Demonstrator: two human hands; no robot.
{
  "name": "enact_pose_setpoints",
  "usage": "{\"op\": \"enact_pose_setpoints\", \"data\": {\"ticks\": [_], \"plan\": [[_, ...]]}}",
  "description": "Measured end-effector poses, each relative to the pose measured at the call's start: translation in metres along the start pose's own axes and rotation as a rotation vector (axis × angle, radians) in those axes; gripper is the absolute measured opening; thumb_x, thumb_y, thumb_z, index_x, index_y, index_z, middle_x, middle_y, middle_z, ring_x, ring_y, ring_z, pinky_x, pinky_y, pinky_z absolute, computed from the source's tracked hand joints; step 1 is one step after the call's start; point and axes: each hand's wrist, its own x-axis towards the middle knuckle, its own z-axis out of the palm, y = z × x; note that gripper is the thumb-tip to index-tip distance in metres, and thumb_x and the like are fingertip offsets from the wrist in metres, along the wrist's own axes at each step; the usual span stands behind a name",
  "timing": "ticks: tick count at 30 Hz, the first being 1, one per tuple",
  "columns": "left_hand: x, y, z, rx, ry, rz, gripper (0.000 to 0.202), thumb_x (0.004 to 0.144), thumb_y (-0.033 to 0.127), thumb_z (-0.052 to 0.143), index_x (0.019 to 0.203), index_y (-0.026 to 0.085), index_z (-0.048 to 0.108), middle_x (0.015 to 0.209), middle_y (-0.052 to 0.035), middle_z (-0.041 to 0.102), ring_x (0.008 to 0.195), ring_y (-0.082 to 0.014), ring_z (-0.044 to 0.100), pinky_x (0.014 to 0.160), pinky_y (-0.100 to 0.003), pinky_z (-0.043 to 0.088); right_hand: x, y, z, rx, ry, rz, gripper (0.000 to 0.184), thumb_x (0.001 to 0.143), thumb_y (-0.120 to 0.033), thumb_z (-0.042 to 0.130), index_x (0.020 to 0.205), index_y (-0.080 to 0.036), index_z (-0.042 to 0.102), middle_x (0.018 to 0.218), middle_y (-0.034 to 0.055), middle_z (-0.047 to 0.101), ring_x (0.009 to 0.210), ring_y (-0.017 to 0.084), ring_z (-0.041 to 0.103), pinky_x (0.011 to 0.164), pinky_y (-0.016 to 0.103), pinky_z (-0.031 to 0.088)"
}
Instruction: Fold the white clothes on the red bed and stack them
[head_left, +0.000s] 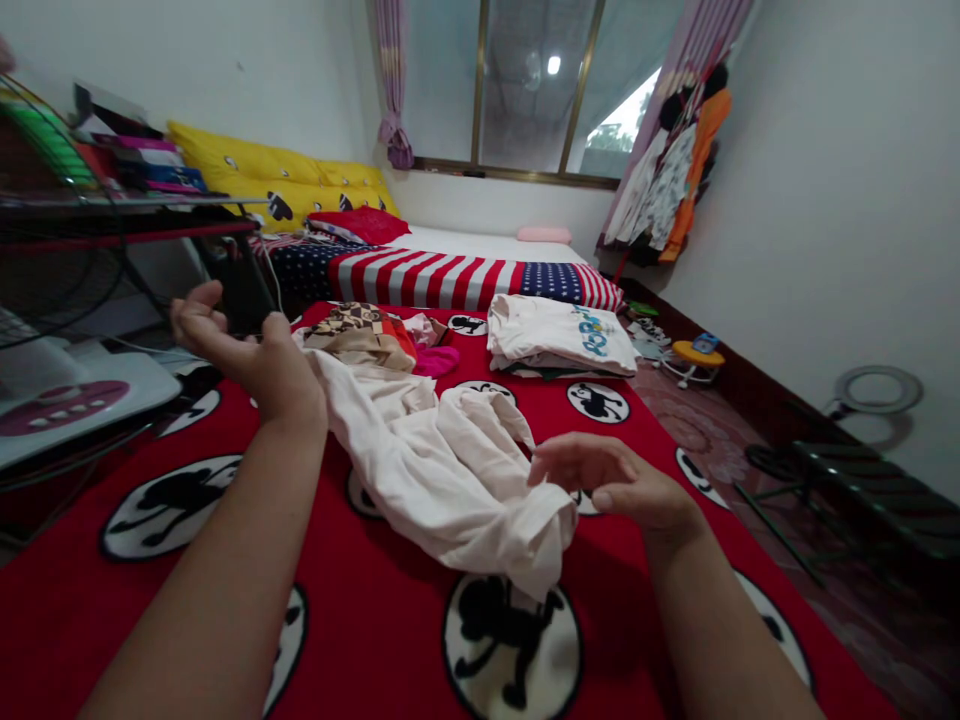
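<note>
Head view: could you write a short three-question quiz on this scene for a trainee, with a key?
1. Multiple choice: what lies between the left hand and the right hand?
a) an orange jacket
b) a crumpled off-white cloth garment
c) a yellow pillow

2. True or false: the folded stack of clothes topped by a white shirt with blue lettering lies to the right, in the picture, of the loose pile of tan, red and pink clothes.

3. Short answer: which hand is nearer the garment's end closest to the camera?

Key: 1. b; 2. true; 3. the right hand.
</note>
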Motion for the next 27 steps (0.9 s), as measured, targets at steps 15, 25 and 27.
{"op": "enact_pose_setpoints", "data": {"ticks": [15,25,27], "plan": [[-0.060,-0.002,0.038,-0.165,-0.788,-0.309,0.027,0.067,0.032,0.064,0.086,0.014,0.069,0.084,-0.0068,0.070,0.076,-0.0179,0.065,0.069,-0.027,0.051,0.044,0.043,0.030,0.038,0.452,0.013,0.040,0.065,-0.040,0.078,0.096,-0.015,0.069,0.076,0.0018,0.068,0.065,0.013,0.061,0.057,0.021,0.047],[-0.078,-0.008,0.028,0.096,-1.698,-0.008,0.039,0.065,0.037,0.069,0.099,0.021,0.075,0.091,-0.0043,0.074,0.072,-0.0182,0.063,0.064,-0.023,0.046,0.006,0.010,-0.006,0.103,0.571,0.031,0.027,0.059,-0.035,0.081,0.069,-0.014,0.069,0.057,-0.0001,0.063,0.046,0.009,0.052,0.043,0.018,0.037],[-0.074,-0.005,0.025,0.103,-1.796,-0.007,0.044,0.063,0.039,0.072,0.104,0.023,0.074,0.093,-0.0025,0.074,0.073,-0.0171,0.063,0.063,-0.021,0.045,0.002,0.009,-0.013,0.109,0.617,0.016,0.026,0.060,-0.035,0.081,0.071,-0.014,0.069,0.058,0.0005,0.064,0.047,0.010,0.053,0.044,0.018,0.039]]}}
